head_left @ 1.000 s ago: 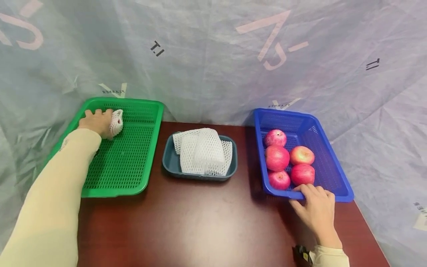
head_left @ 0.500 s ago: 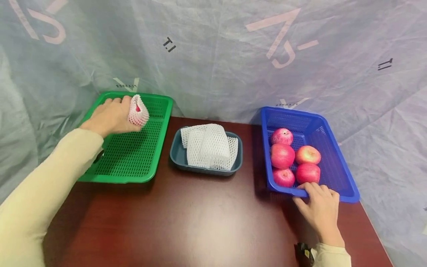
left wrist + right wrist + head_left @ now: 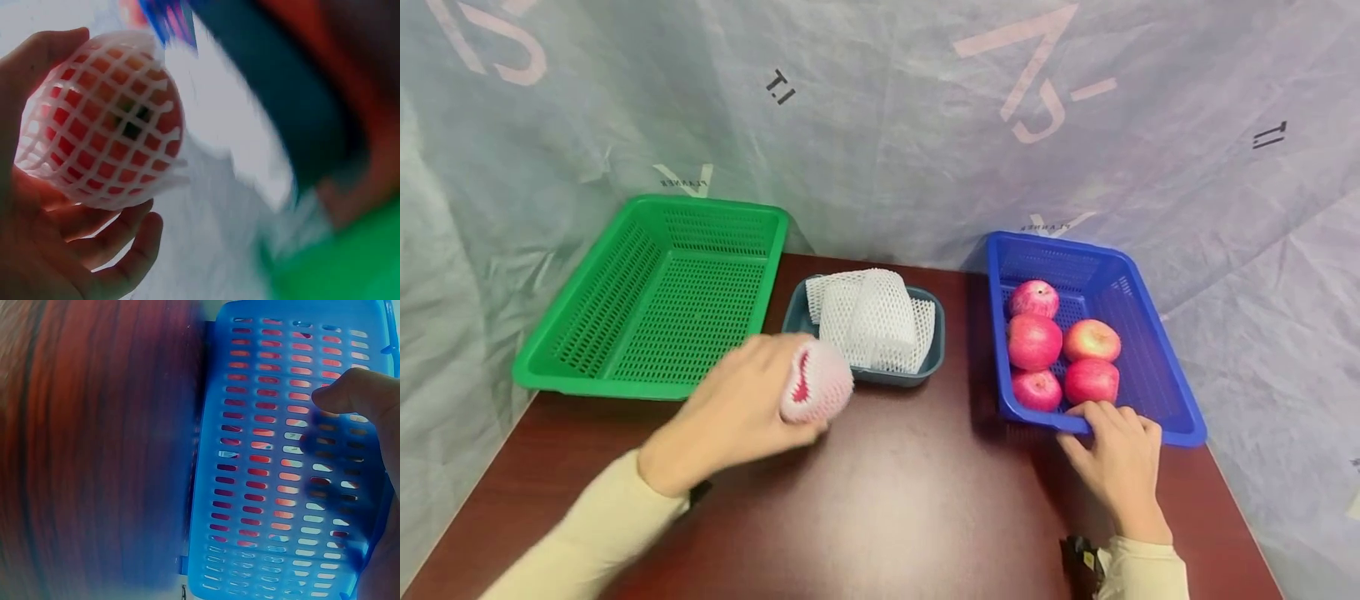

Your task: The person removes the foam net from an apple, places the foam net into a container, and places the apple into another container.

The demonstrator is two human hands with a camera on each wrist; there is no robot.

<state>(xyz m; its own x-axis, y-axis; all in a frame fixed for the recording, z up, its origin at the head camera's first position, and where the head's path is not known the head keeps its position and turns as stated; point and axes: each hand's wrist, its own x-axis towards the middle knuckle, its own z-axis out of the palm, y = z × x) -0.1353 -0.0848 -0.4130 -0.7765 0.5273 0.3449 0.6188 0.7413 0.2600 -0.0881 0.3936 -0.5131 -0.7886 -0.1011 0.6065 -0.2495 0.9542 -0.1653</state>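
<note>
My left hand point(image 3: 733, 410) grips an apple point(image 3: 822, 385) wrapped in a white foam net, held above the table at the front edge of the small dark tray. Red skin shows through the net's opening, and the left wrist view has the mesh stretched over the apple point(image 3: 112, 125), fingers curled below and thumb above. On the right, my right hand point(image 3: 1122, 467) holds the front rim of the blue basket point(image 3: 1167, 358), fingers over the edge. Its thumb point(image 3: 350, 394) presses the slotted outer wall in the right wrist view. Several bare red apples point(image 3: 1034, 342) lie inside that basket.
A green basket point(image 3: 700, 312) with nothing in it stands at the left. Between the baskets, the dark tray point(image 3: 936, 354) holds several white foam nets point(image 3: 880, 321). Grey sheeting point(image 3: 880, 150) hangs behind the brown table point(image 3: 880, 492).
My left hand has lifted the netted apple out of the green basket and carried it right and toward me. The right hand keeps its hold on the blue basket's rim.
</note>
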